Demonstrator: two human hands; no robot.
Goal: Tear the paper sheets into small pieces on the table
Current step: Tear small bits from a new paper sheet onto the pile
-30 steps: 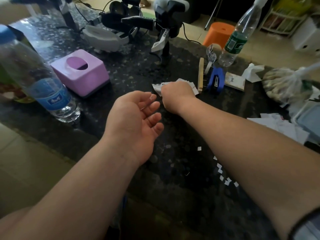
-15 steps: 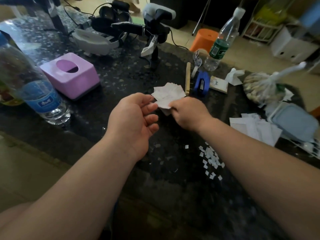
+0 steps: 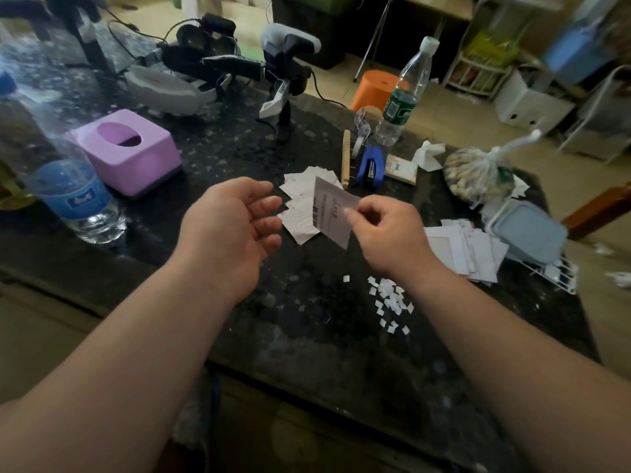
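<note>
My right hand (image 3: 387,233) pinches a small printed paper slip (image 3: 332,213) between thumb and fingers, lifted above the dark speckled table (image 3: 307,353). Behind the slip a loose heap of similar white slips (image 3: 300,192) lies on the table. My left hand (image 3: 228,230) hovers just left of the slip, palm up, fingers loosely bent, holding nothing. A scatter of tiny torn paper bits (image 3: 391,300) lies on the table below my right wrist.
A pink tissue box (image 3: 126,151) and a blue-labelled water bottle (image 3: 65,186) stand at left. A blue stapler (image 3: 370,165), wooden stick (image 3: 346,158) and green-labelled bottle (image 3: 404,93) stand behind the slips. White sheets (image 3: 464,250), a blue-lidded box (image 3: 529,232) and a knotted bag (image 3: 478,175) lie right.
My right hand reached to the slips at the back, picked up paper and drew back toward me; it now holds a single slip raised near my left hand. The heap lies on the table.
</note>
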